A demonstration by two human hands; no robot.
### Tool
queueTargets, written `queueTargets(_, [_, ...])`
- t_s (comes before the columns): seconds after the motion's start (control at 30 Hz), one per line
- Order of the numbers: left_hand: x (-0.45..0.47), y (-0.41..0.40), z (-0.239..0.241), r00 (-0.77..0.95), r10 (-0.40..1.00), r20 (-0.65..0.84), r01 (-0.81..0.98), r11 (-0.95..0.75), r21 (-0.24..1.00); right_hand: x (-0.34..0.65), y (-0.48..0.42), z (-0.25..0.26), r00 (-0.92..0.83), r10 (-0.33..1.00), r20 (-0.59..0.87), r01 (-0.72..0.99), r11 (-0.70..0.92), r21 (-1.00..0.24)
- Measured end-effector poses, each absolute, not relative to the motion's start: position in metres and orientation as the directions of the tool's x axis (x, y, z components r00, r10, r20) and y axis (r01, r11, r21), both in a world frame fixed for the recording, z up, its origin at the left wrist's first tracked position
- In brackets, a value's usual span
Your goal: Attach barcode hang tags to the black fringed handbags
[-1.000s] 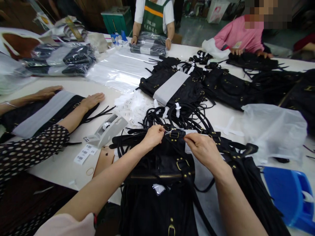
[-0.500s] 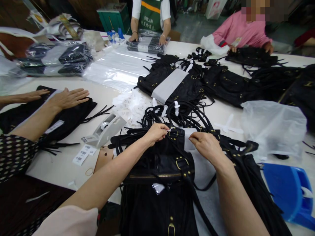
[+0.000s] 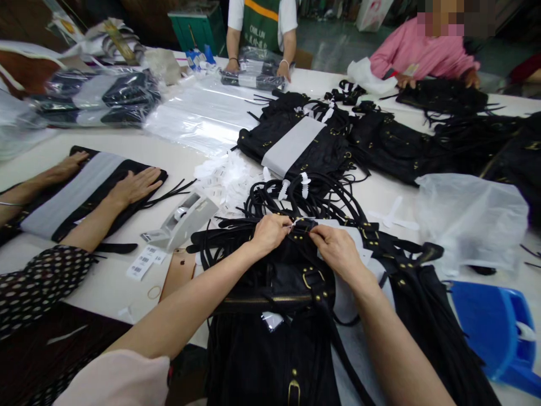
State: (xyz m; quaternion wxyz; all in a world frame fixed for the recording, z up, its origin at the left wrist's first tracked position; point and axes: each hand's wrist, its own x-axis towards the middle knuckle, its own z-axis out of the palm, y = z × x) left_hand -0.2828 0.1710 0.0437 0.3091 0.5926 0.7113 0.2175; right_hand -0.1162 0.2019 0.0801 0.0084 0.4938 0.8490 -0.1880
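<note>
White desk [image 3: 180,162] supports black bag [image 3: 249,276]. Left of buckle [image 3: 301,230], left hand [image 3: 271,233] pinches string [image 3: 297,221], fingers closed; right of it, right hand [image 3: 338,248], fingers closed, hold unclear. Tension string evenly.

Gray tape dispenser [image 3: 186,224], gold phone [image 3: 176,272] beside it, green cabinet [image 3: 198,31]

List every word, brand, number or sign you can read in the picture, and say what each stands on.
"OMLUN": on the green apron; the characters beneath it are too blurred to read.
Apple logo, no readable words: on the gold phone.
White labels beside the phone: dark print, too small to read.
Pile of white tags: too small to read.
</note>
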Motion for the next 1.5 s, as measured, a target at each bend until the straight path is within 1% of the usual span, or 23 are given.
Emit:
queueTargets(0.1, [-0.282,0.165,0.05,-0.096,0.986,-0.137,0.872,0.149,0.465,-0.114,0.199,0.084,-0.569,0.806,-0.162,0.818,0.535,-0.212])
queueTargets(0.17, [-0.285,0.16,0.053,-0.076,0.99,-0.12,0.932,0.113,0.343,-0.109,0.199,0.09,-0.61,0.78,-0.139,0.792,0.599,-0.115])
queueTargets(0.2, [-0.288,0.158,0.055,-0.074,0.99,-0.119,0.945,0.107,0.309,-0.106,0.2,0.093,-0.62,0.775,-0.125,0.784,0.616,-0.071])
queueTargets(0.27, [-0.293,0.153,0.058,-0.093,0.987,-0.132,0.948,0.128,0.291,-0.098,0.203,0.099,-0.626,0.776,-0.081,0.779,0.626,-0.022])
queueTargets(0.33, [-0.299,0.149,0.061,-0.125,0.98,-0.155,0.935,0.168,0.312,-0.091,0.207,0.103,-0.636,0.771,-0.033,0.771,0.635,-0.045])
queueTargets(0.37, [-0.302,0.147,0.062,-0.142,0.976,-0.165,0.925,0.19,0.328,-0.088,0.209,0.104,-0.641,0.767,-0.015,0.765,0.638,-0.085])
queueTargets(0.4, [-0.304,0.145,0.063,-0.158,0.972,-0.174,0.914,0.21,0.348,-0.086,0.211,0.104,-0.646,0.763,-0.002,0.755,0.639,-0.148])
queueTargets(0.47, [-0.307,0.143,0.063,-0.185,0.966,-0.18,0.882,0.244,0.404,-0.083,0.215,0.103,-0.653,0.757,0.019,0.716,0.625,-0.312])
queueTargets(0.57, [-0.31,0.142,0.06,-0.219,0.958,-0.185,0.802,0.285,0.525,-0.083,0.218,0.101,-0.687,0.726,0.034,0.599,0.591,-0.54])
queueTargets(0.63, [-0.312,0.142,0.057,-0.248,0.95,-0.191,0.746,0.313,0.588,-0.084,0.218,0.101,-0.726,0.688,0.01,0.528,0.566,-0.633])
queueTargets(0.7, [-0.315,0.143,0.056,-0.268,0.943,-0.197,0.705,0.331,0.626,-0.083,0.218,0.103,-0.754,0.657,-0.02,0.491,0.543,-0.681])
queueTargets(0.9, [-0.318,0.145,0.057,-0.252,0.948,-0.195,0.644,0.315,0.698,-0.079,0.217,0.111,-0.784,0.618,-0.057,0.465,0.524,-0.714])
queueTargets(1.0, [-0.317,0.145,0.059,-0.227,0.958,-0.177,0.641,0.283,0.713,-0.078,0.218,0.109,-0.786,0.617,-0.043,0.458,0.533,-0.712])
queueTargets(1.1, [-0.315,0.145,0.06,-0.228,0.965,-0.132,0.675,0.254,0.693,-0.079,0.219,0.104,-0.697,0.717,0.026,0.507,0.518,-0.689])
queueTargets(1.17, [-0.313,0.144,0.061,-0.228,0.97,-0.081,0.672,0.217,0.708,-0.08,0.22,0.1,-0.612,0.787,0.073,0.553,0.492,-0.672])
queueTargets(1.23, [-0.311,0.145,0.061,-0.203,0.979,-0.024,0.617,0.147,0.773,-0.082,0.22,0.096,-0.565,0.819,0.1,0.568,0.473,-0.673])
queueTargets(1.37, [-0.304,0.149,0.063,-0.133,0.989,0.059,0.404,0.0,0.915,-0.087,0.219,0.091,-0.567,0.813,0.135,0.535,0.488,-0.69])
queueTargets(1.43, [-0.299,0.151,0.065,-0.112,0.992,0.066,0.307,-0.028,0.951,-0.089,0.219,0.087,-0.594,0.788,0.161,0.504,0.521,-0.689])
queueTargets(1.5, [-0.292,0.152,0.066,-0.099,0.995,0.011,0.221,0.011,0.975,-0.092,0.217,0.083,-0.618,0.765,0.184,0.48,0.551,-0.682])
